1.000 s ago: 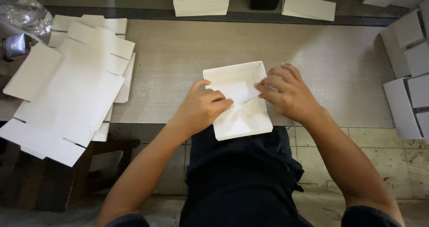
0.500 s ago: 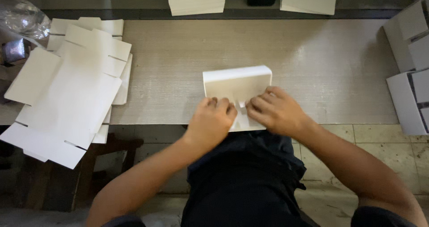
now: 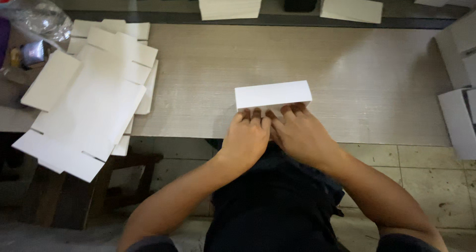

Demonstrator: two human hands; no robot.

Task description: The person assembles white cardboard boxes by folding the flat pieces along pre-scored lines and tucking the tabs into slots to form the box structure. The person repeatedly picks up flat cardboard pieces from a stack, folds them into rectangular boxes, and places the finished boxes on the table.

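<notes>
Head view, looking down on a pale wood-grain table (image 3: 347, 73).

Box (image 3: 273, 94): white card, partly folded, one long panel standing up and facing the camera. It sits at the near edge of the table, roughly centre. Its near part is hidden under the hands, so how far the fold has got cannot be told.

Left hand (image 3: 246, 139): palm down, fingers together and bent forward, tips pressed on the card just below the upright panel. Thumb not visible.

Right hand (image 3: 300, 133): palm down just beside the left hand, touching it along the inner edge. Fingers narrow, curled onto the near part of the box, tips against the base of the upright panel. Both hands press on the card; whether either one pinches it cannot be told.

Both forearms run back toward the camera over a dark garment (image 3: 277, 207).

Surroundings:
- Stack of flat blanks (image 3: 94, 98), white card with slots and flaps, at the left end of the table, fanned and overhanging the near edge. Well apart from the box.
- Clear plastic bag (image 3: 42, 19), crumpled, far left.
- White stack (image 3: 230, 1) on the far ledge, centre.
- Flat white piece (image 3: 351, 6) on the far ledge, to the right of that stack.
- Made-up white boxes (image 3: 458, 118) at the right edge, partly cut off by the frame.
- Tiled floor (image 3: 421, 168) below the table on the right.
- Dark wooden stool (image 3: 94, 192) under the left end of the table.
</notes>
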